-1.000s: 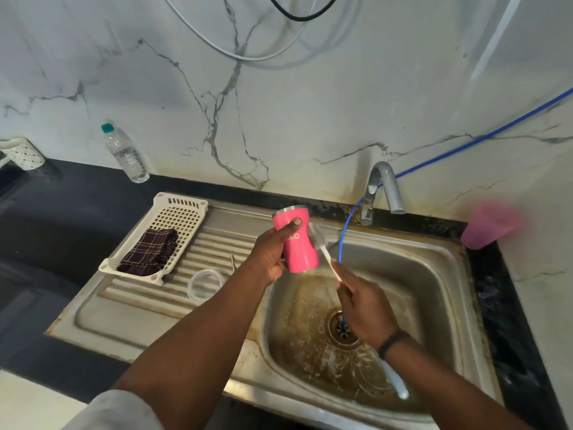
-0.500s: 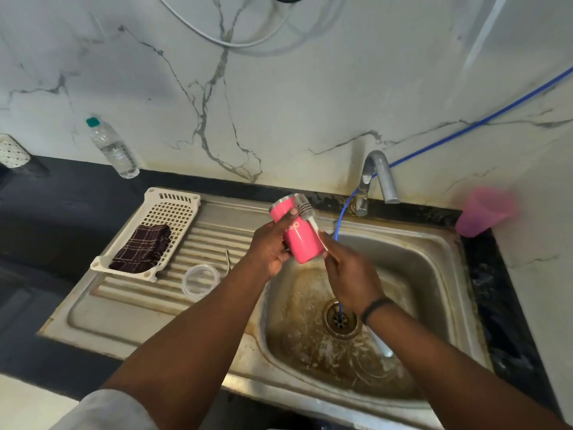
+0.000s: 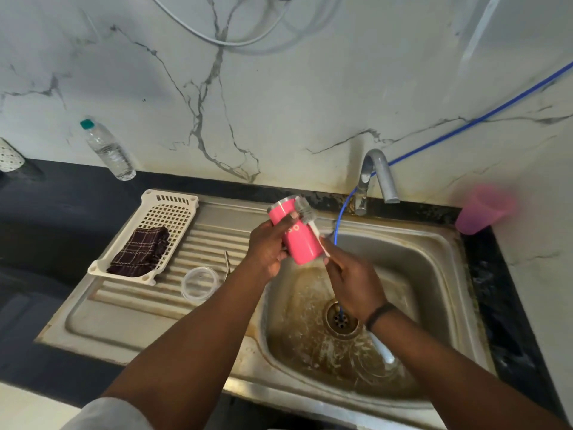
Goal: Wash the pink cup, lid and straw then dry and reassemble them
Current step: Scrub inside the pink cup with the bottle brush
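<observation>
My left hand (image 3: 269, 247) grips the pink cup (image 3: 296, 233), tilted over the left edge of the sink basin (image 3: 434, 274) with its steel rim up and to the left. My right hand (image 3: 352, 283) holds a white-handled bottle brush (image 3: 305, 212); its bristle head lies against the cup's rim. The handle's far end sticks out below my right wrist. The clear lid (image 3: 200, 283) lies flat on the ribbed drainboard. Beside it lies the thin metal straw (image 3: 227, 262).
A white plastic basket (image 3: 173, 212) with a dark checked cloth (image 3: 139, 251) sits on the drainboard. The tap (image 3: 376, 178) and a blue hose (image 3: 341, 212) running to the drain stand behind the basin. A pink plastic tumbler (image 3: 482, 209) is at right, a water bottle (image 3: 107, 148) at back left.
The brush moved up from beside the cup to the cup's rim. My right hand rose closer to the cup. My left hand keeps hold of the cup.
</observation>
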